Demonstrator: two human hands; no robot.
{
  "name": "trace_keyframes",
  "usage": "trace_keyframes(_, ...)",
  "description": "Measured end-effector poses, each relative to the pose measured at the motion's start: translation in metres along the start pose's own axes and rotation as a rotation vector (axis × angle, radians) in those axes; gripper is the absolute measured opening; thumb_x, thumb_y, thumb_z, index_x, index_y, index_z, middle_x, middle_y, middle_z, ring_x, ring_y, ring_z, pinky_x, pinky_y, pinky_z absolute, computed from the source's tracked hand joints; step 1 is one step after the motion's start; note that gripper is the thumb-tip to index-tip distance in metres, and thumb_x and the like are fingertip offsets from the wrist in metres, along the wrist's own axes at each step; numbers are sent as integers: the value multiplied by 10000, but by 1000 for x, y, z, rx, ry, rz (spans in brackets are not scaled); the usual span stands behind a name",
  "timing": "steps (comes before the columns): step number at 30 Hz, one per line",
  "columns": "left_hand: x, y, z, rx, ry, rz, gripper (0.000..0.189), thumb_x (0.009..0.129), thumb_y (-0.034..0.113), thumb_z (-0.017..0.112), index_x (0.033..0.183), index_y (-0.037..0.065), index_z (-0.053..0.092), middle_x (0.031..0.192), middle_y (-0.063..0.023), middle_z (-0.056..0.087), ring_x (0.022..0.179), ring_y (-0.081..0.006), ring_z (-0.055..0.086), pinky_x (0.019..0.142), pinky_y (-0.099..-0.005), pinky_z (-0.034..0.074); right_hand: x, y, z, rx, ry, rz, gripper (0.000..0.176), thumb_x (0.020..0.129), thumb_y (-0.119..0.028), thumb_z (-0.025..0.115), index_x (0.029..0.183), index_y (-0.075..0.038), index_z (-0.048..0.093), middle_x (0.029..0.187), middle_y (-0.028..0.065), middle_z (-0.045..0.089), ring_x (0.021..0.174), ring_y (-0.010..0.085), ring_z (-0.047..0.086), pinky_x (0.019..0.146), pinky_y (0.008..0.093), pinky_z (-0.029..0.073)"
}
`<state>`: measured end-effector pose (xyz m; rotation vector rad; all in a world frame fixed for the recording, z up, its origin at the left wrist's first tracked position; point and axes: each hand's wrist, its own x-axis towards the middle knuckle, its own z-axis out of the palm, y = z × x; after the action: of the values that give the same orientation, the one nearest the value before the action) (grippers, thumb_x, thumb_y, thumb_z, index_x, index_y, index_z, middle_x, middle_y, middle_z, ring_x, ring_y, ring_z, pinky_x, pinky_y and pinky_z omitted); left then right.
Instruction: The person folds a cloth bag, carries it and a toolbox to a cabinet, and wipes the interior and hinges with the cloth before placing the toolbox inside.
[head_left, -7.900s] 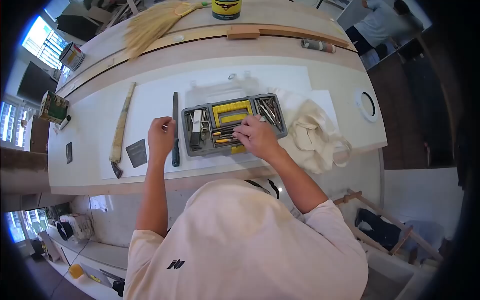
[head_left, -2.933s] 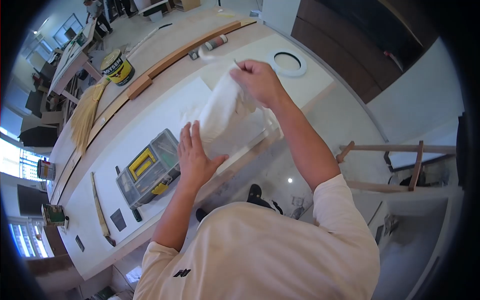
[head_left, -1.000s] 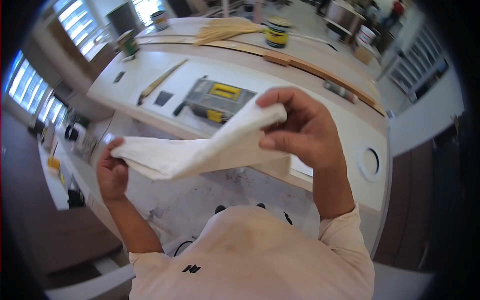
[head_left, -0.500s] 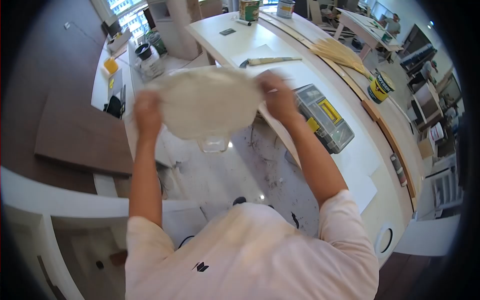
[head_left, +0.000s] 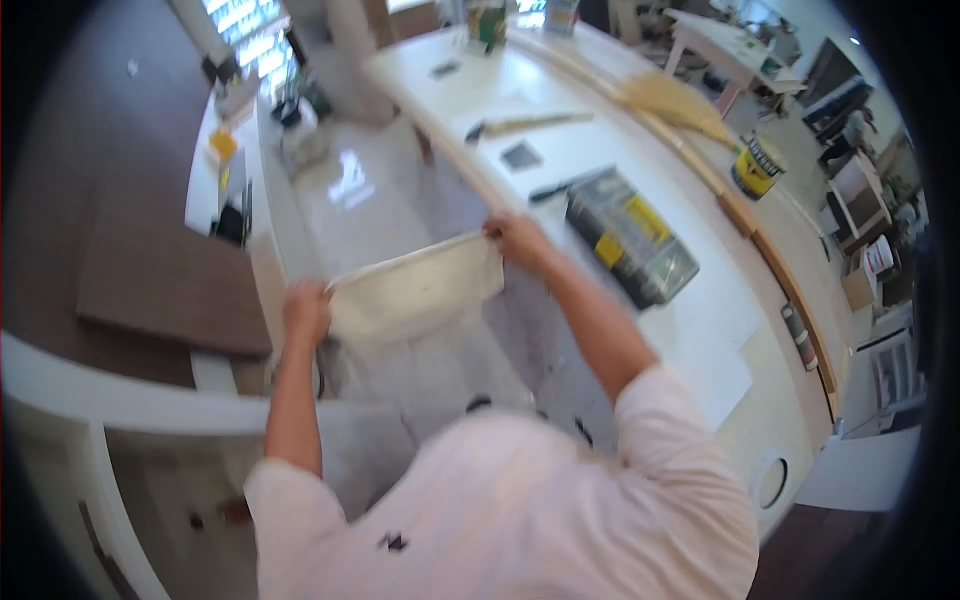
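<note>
A cream-coloured cloth hangs stretched between my two hands above the floor. My left hand is closed on its left upper corner. Higher up, near the edge of the white table, my right hand grips the opposite corner. The cloth's top edge slants upward to the right, and its lower part is blurred. Close to my right hand on the table lie a clear-lidded toolbox with yellow latches, a dark-handled tool and a small grey square.
A brush-like tool lies farther back on the table. Beyond it are a straw broom, a yellow-and-black can and a wooden strip. A brown panel is at left. People are in the background at right.
Both hands have come down, bringing the cloth lower; it now hangs with a straight top edge instead of a rounded blur. The grey square and dark-handled tool have come into view.
</note>
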<state>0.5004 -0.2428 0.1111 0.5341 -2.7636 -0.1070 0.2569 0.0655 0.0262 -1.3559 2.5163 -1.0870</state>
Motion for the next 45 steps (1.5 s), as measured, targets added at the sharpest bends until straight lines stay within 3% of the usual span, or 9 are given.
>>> trace_keyframes(10,-19,110,-97,-535,474,146,130,824,68,658,933,-1,640,790,-119,558,683,-283,552,593,-331,436,-19,-80,-61,499,732,358,458,849,-292,713,1169,-3,557,1196,129,539,923,249,609,736,337,528)
trace_keyframes(14,-39,190,-85,-461,342,533,183,813,97,679,968,11,636,838,-135,585,710,-297,557,635,-342,449,-56,-156,-55,1636,-123,535,573,799,-330,737,1220,-29,492,1126,142,540,945,242,584,665,352,525)
trace_keyframes(18,-66,204,-66,-605,123,644,229,815,147,688,985,4,633,891,-144,605,845,-309,579,792,-390,464,-29,-149,-30,1287,123,500,405,802,-135,687,1182,-78,557,1049,98,603,1000,264,590,723,349,533)
trace_keyframes(22,-76,114,28,-921,377,-73,265,925,226,593,1083,15,611,1073,-108,626,982,-239,591,847,-368,471,8,-130,-19,926,75,295,420,750,-8,621,1162,-66,566,981,112,607,914,254,595,702,336,518)
trace_keyframes(27,-91,65,184,-1756,-407,-979,439,908,301,563,1280,76,506,1175,-114,586,1071,-268,573,948,-455,441,-7,-185,-137,680,256,173,182,698,-100,668,873,-49,675,840,84,626,807,197,593,678,341,481)
trace_keyframes(31,-86,113,235,-2343,-1114,-811,592,899,495,524,1305,66,483,1251,-120,577,1197,-319,512,1014,-588,368,-99,-209,-254,1034,528,128,219,764,-131,642,906,35,661,906,154,673,775,218,661,724,355,554)
trace_keyframes(33,-56,183,178,-2567,-1203,-367,657,893,544,517,1342,68,455,1312,-135,551,1225,-344,494,1031,-561,369,-154,-199,-289,1247,580,31,374,826,-76,546,1158,95,546,969,218,664,804,288,702,756,407,604)
trace_keyframes(36,-7,259,128,-2374,-660,-174,748,894,602,479,1401,57,397,1382,-174,481,1283,-345,441,1083,-497,353,-234,-157,-300,1011,828,82,546,769,-34,577,1297,53,466,1129,193,619,962,265,658,852,385,551)
trace_keyframes(45,39,333,174,-2600,-1069,-445,914,866,706,462,1440,23,263,1378,-265,438,1267,-381,444,1042,-499,397,-427,61,-167,1093,1126,694,750,683,44,545,1414,-23,392,1272,178,566,1107,307,601,976,398,484)
